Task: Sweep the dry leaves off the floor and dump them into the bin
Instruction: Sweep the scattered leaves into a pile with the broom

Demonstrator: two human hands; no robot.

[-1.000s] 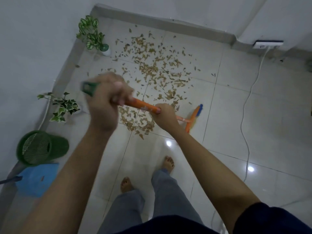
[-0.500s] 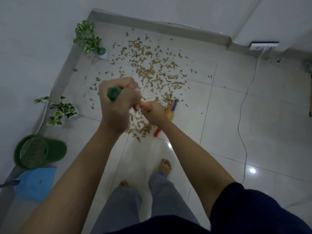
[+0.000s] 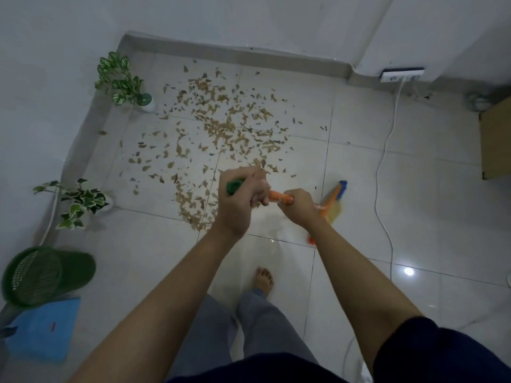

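Counts: 1 broom (image 3: 279,197), 2 hands on it, left hand (image 3: 240,201) and right hand (image 3: 300,208). 1 green bin (image 3: 41,275), 1 blue dustpan (image 3: 41,328). 2 potted plants: plant by the corner (image 3: 121,78), plant by the left wall (image 3: 80,200). 1 power strip (image 3: 401,74), 1 bare foot (image 3: 264,280) visible. Dry leaves (image 3: 221,128): too many to count.

A: What can't be made out here?

B: The broom head (image 3: 333,204) is smeared by motion blur, and the right hand (image 3: 297,207) and forearm cover part of it. The left hand (image 3: 240,201) hides most of the handle's green end.

A: Anything cut off?

B: The blue dustpan (image 3: 41,328) and green bin (image 3: 41,275) run past the left edge. A wooden cabinet (image 3: 496,139) is cropped on the right. One foot (image 3: 264,280) shows; the other is hidden.
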